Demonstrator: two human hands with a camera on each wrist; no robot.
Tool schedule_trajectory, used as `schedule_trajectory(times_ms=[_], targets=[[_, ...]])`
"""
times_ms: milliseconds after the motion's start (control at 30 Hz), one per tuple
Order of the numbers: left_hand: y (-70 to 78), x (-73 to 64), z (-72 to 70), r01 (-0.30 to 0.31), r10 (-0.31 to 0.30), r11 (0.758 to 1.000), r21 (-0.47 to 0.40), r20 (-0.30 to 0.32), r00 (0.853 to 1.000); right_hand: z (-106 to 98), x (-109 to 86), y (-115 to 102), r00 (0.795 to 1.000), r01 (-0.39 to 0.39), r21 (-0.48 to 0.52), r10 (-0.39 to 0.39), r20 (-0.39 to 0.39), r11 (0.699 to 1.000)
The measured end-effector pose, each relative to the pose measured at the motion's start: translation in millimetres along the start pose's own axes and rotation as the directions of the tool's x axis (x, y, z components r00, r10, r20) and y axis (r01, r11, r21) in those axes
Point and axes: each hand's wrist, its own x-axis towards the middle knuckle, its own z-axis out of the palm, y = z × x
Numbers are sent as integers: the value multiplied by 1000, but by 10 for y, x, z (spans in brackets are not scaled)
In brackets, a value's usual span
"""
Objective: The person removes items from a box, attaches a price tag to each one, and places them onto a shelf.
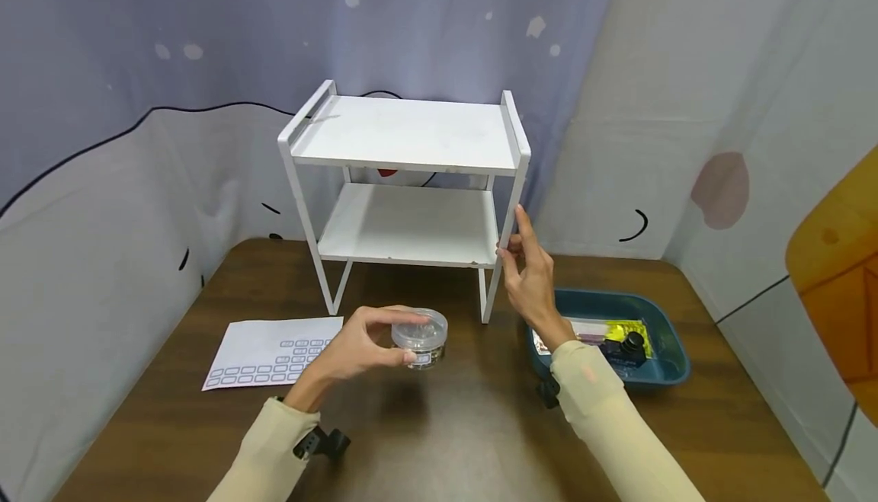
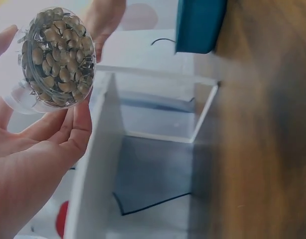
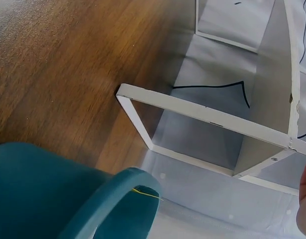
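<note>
A clear round jar (image 1: 420, 338) is held between the thumb and fingers of my left hand (image 1: 360, 342), above the table in front of the shelf. Many metal thumbtacks (image 2: 63, 59) show through its side in the left wrist view. A white two-tier shelf (image 1: 411, 132) stands at the back of the table, its lower board (image 1: 411, 224) bare. My right hand (image 1: 530, 277) is at the shelf's right front leg (image 1: 511, 216), thumb and fingers about it and index finger pointing up. In the right wrist view only a fingertip (image 3: 304, 199) shows at the edge.
A teal basket (image 1: 668, 350) stands at the right, with a yellow packet (image 1: 626, 330) and a small black item (image 1: 626, 350) inside. Left of the jar, a white sheet with printed boxes (image 1: 264, 342) lies on the wooden table (image 1: 453, 441). Printed curtains hang behind.
</note>
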Motion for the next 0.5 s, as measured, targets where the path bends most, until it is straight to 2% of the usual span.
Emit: schedule_trajectory(times_ms=[233,500], targets=[[271,203,-172,-78,77,995,56,20,997,42,14,32,1000,5,-9,-5,-11,1000],[776,487,-438,-129,125,987,93,41,991,104,24,28,1000,-2,-13,2,-13,1000]])
